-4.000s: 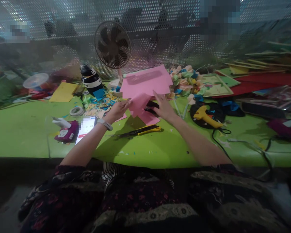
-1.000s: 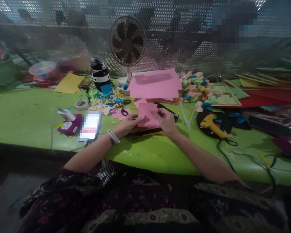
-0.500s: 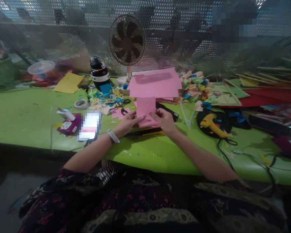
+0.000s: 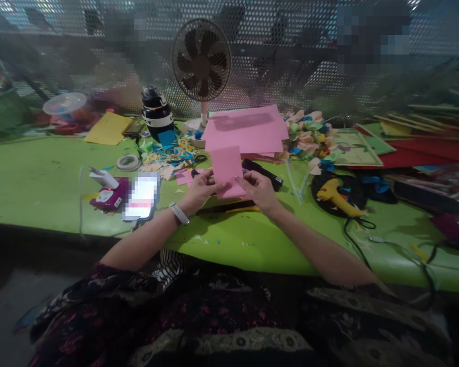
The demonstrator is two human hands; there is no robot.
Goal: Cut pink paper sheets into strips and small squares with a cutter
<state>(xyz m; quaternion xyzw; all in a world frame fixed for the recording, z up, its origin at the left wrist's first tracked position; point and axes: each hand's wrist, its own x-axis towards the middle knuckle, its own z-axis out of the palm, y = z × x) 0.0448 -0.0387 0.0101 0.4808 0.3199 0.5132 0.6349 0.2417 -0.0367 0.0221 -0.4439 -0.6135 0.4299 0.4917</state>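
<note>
A folded piece of pink paper [image 4: 226,168] is held between my two hands above the front middle of the table. My left hand [image 4: 203,190] pinches its lower left edge, thumb on top. At the lower right edge, my right hand [image 4: 258,188] grips it with thumb and fingers. Behind it lie large pink sheets [image 4: 245,127]. A black object [image 4: 263,174] with a label sits just past my right hand. Below the paper, a dark and yellow tool [image 4: 240,206] lies on the table, partly hidden by my hands.
Scissors [image 4: 199,164] rest among paper scraps [image 4: 168,162]. A phone [image 4: 141,198] and a tape roll [image 4: 128,163] are on the left. A yellow glue gun [image 4: 338,198] with a cable lies on the right. A fan [image 4: 201,61] and a black bottle [image 4: 156,114] stand behind.
The pink paper has tilted, its top edge shifting left and up slightly. Both hands keep their hold at nearly the same place.
</note>
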